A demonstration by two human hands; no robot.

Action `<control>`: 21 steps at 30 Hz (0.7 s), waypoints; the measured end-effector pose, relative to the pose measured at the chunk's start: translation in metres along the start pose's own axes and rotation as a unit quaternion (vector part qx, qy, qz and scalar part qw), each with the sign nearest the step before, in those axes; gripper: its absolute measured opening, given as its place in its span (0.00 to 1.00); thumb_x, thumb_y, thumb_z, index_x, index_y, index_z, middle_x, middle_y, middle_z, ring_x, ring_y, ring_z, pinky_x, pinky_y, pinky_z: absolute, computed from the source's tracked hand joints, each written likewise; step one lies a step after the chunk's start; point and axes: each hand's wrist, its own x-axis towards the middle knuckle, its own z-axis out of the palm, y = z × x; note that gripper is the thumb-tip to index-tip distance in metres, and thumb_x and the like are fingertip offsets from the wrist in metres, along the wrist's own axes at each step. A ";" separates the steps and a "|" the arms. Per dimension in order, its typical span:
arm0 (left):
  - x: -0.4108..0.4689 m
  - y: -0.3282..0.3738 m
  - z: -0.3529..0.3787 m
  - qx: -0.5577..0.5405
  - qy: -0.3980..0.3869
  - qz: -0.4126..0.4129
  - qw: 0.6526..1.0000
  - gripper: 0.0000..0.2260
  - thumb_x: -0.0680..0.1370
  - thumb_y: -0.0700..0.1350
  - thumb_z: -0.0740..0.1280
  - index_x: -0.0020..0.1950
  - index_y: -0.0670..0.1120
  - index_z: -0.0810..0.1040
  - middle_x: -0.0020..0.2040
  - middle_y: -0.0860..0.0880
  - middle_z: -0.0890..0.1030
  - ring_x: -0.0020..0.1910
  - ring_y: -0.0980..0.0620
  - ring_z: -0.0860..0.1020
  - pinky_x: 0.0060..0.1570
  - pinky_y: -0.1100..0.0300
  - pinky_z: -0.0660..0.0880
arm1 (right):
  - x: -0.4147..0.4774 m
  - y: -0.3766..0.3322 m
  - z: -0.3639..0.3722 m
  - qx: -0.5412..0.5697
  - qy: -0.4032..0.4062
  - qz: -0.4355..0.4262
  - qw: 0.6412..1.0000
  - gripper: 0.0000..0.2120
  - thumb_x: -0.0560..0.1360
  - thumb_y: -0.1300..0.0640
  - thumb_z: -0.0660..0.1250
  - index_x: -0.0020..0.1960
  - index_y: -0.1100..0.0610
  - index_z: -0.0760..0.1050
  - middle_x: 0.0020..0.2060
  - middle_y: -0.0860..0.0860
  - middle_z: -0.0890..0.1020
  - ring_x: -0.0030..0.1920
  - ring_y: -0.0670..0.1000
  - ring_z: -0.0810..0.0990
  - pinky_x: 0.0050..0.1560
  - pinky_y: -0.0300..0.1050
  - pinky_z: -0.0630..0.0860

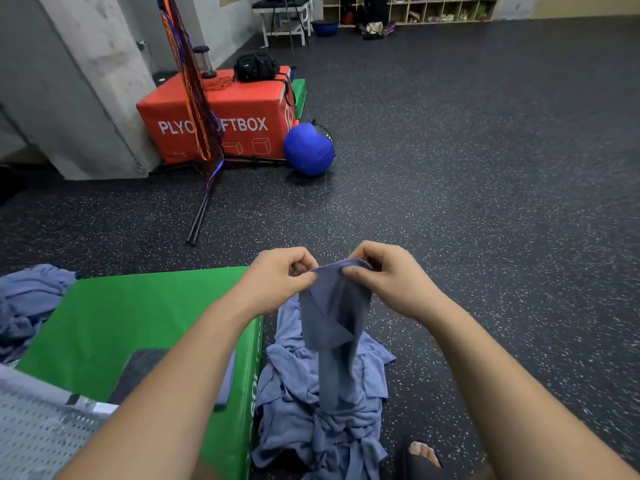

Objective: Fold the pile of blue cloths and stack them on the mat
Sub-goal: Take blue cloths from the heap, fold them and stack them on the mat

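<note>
Holding: left hand [277, 282] and right hand [388, 282] pinch the top edge of one blue cloth [332, 323], hanging just right of the green mat [138, 313].
Pile: more blue cloths [322, 417] on the floor [485, 202] beside the mat.
Writing: red box [242, 109] past the mat says "PLYO", "FTBOX".
</note>
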 end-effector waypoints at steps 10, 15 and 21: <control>0.007 -0.019 -0.022 0.037 0.056 -0.066 0.996 0.09 0.75 0.38 0.72 0.44 0.53 0.87 0.34 0.60 0.83 0.32 0.63 0.74 0.38 0.64 0.71 | -0.002 -0.006 -0.035 0.157 0.142 0.016 0.977 0.02 0.80 0.59 0.76 0.48 0.56 0.86 0.43 0.56 0.88 0.42 0.44 0.80 0.45 0.42 0.75; 0.004 -0.031 -0.039 -0.036 0.100 -0.077 0.991 0.08 0.79 0.39 0.72 0.47 0.51 0.88 0.42 0.53 0.88 0.39 0.60 0.79 0.46 0.58 0.73 | -0.002 0.007 -0.058 0.185 0.229 0.050 0.954 0.05 0.78 0.56 0.79 0.46 0.57 0.86 0.41 0.53 0.88 0.41 0.44 0.81 0.44 0.41 0.76; 0.003 -0.032 -0.048 -0.174 0.153 -0.104 0.967 0.03 0.81 0.40 0.74 0.50 0.47 0.88 0.43 0.50 0.88 0.42 0.56 0.81 0.49 0.56 0.78 | -0.002 0.019 -0.065 0.192 0.289 0.081 0.935 0.10 0.76 0.51 0.80 0.44 0.56 0.84 0.34 0.49 0.82 0.34 0.44 0.73 0.35 0.42 0.68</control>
